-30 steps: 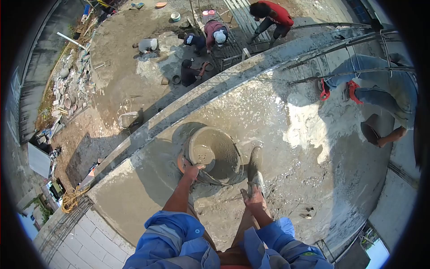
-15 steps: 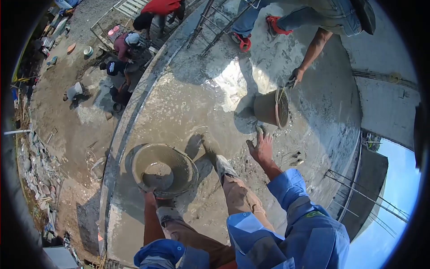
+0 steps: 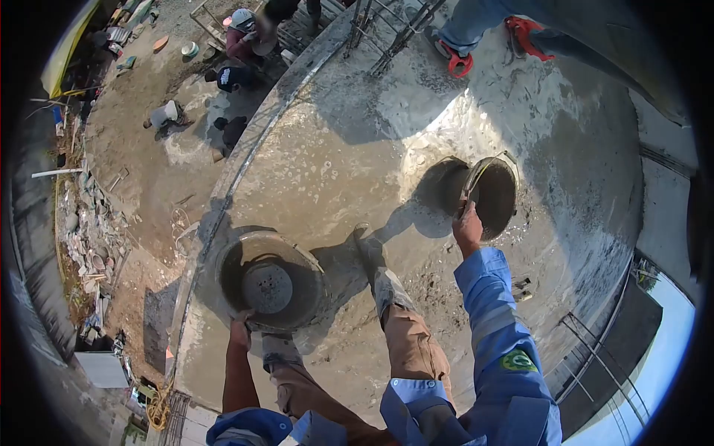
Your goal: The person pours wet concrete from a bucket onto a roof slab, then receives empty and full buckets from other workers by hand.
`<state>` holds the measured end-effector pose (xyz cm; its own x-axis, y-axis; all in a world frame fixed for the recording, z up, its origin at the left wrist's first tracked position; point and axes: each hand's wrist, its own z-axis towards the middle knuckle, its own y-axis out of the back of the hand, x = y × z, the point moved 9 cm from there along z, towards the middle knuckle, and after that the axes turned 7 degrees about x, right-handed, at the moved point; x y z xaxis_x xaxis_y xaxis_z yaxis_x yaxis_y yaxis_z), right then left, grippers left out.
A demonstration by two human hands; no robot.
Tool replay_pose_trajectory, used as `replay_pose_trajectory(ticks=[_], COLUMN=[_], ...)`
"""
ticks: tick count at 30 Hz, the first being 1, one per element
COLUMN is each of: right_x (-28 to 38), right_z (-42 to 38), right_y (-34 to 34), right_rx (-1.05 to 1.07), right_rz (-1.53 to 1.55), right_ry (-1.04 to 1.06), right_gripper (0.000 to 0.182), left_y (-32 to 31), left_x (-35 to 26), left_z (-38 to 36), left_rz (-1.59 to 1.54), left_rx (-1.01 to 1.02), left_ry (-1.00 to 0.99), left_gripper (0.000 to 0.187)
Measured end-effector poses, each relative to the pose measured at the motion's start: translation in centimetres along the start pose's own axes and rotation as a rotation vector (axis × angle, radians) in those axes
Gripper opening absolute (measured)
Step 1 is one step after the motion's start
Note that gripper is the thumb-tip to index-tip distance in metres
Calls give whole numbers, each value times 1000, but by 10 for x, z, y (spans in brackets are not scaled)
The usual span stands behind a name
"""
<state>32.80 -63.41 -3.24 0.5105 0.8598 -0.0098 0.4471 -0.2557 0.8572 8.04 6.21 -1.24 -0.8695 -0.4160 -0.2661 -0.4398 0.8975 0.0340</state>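
Observation:
My left hand (image 3: 240,329) grips the near rim of a wide, mud-coated bucket (image 3: 303,282). Its open mouth faces me, and a grey round bottom shows inside. Out to the right, my right hand (image 3: 468,225) is closed on the rim of a second bucket (image 3: 497,199), which is tilted with its mouth turned to the right. A thin handle runs along that rim. Whatever lies deep inside the second bucket is lost in shadow. My fingertips are partly hidden behind both rims.
Wet grey concrete (image 3: 349,175) surrounds my feet. A raised edge (image 3: 249,160) drops to lower ground on the left, where several people crouch or bend. A co-worker's red-strapped shoes (image 3: 455,61) stand ahead beside upright rebar (image 3: 390,41). More rods (image 3: 595,353) stick out at right.
My right hand has reached forward and taken the second bucket's rim. The co-worker's hand has let go and left view. The bucket has shifted and turned. My left hand keeps its hold.

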Motion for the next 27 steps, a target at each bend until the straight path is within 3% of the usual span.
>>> replay_pose_trajectory(ticks=[5, 8, 10, 11, 13, 14, 16, 20, 22, 23, 25, 27], right_x=[-1, 5, 16, 29, 60, 81, 117, 195, 227, 243, 289, 310], right_z=[1, -20, -46, -63, -99, -120, -162, -241, -277, -292, -332, -360], right_y=[61, 106, 126, 133, 150, 151, 142, 107, 78, 63, 52, 19], right_rx=[-126, -183, -187, -196, -207, -109, -1, 84, 182, 246, 192, 262], right_rz=[-29, 12, 42, 145, 243, 258, 359, 397, 394, 391, 449, 392], right_ry=[-1, 56, 111, 227, 363, 337, 393, 659, 707, 706, 808, 842], right_gripper=[29, 28, 29, 30, 32, 33, 35, 40, 42, 42, 42, 44], left_y=[0, 2, -6, -25, -71, -67, -46, -47, -45, -43, -32, -24], left_x=[16, 36, 33, 18, -17, -6, 11, 22, 25, 31, 17, -7], left_z=[16, 43, 48, 31, -24, -16, 7, 11, 8, 9, -2, -33], left_rz=[-4, -59, 20, 3, 94, 76, 421, 420, 481, 467, 413, 438], left_rx=[11, -34, -62, -69, -72, -70, -309, -301, -251, -244, -348, -389], left_ry=[19, -61, -146, -147, 24, 22, -88, -221, -248, -251, -598, -655], left_gripper=[20, 35, 65, 65, 92, 92, 104, 108, 130, 130, 100, 97])
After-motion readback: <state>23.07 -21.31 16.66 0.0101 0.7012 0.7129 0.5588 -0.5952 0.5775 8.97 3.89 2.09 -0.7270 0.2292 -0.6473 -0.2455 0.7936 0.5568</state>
